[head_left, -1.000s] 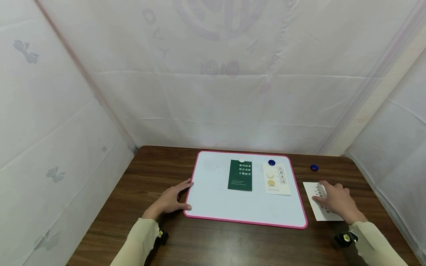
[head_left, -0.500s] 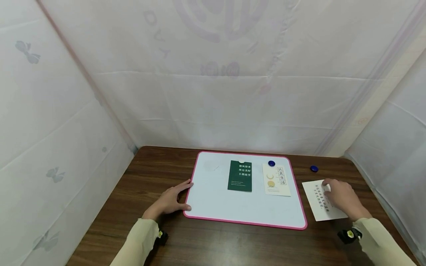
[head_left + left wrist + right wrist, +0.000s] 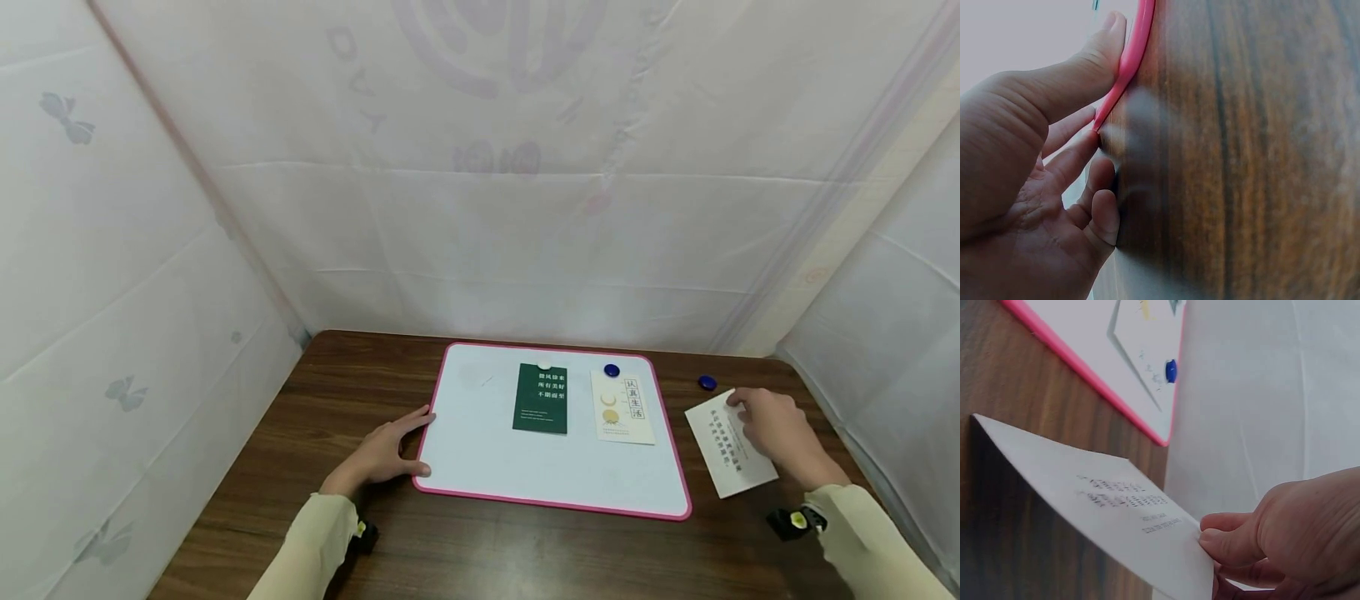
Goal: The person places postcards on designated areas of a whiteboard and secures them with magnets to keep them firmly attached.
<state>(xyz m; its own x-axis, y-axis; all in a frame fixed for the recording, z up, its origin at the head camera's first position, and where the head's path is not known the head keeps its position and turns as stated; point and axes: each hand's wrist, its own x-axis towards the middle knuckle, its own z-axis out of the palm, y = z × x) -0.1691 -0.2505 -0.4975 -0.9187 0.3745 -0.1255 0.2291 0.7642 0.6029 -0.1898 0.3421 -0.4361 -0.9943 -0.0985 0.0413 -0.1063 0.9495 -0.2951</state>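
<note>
A pink-edged whiteboard (image 3: 480, 467) lies on the table, its left edge touched by my left hand (image 3: 378, 450). The thumb rests on the near left corner and the index finger reaches the edge farther up, with the fingers spread apart. To the right of the board, my right hand (image 3: 780, 429) pinches a white card (image 3: 727, 450) by its far edge, thumb on the printed face. In the right wrist view the card tilts up off the table, its near end low, and the fingers behind it are partly hidden.
On the board, a white magnet (image 3: 544, 365) sits at the top of a green card (image 3: 540, 408). A blue magnet (image 3: 612, 370) tops a cream card (image 3: 624, 417). Another blue magnet (image 3: 707, 382) lies on the brown table (image 3: 480, 554). White cloth (image 3: 480, 267) hangs behind.
My right hand has shifted from lying over the card to pinching its far edge, lifting and turning it slightly. The left hand stays at the board's edge.
</note>
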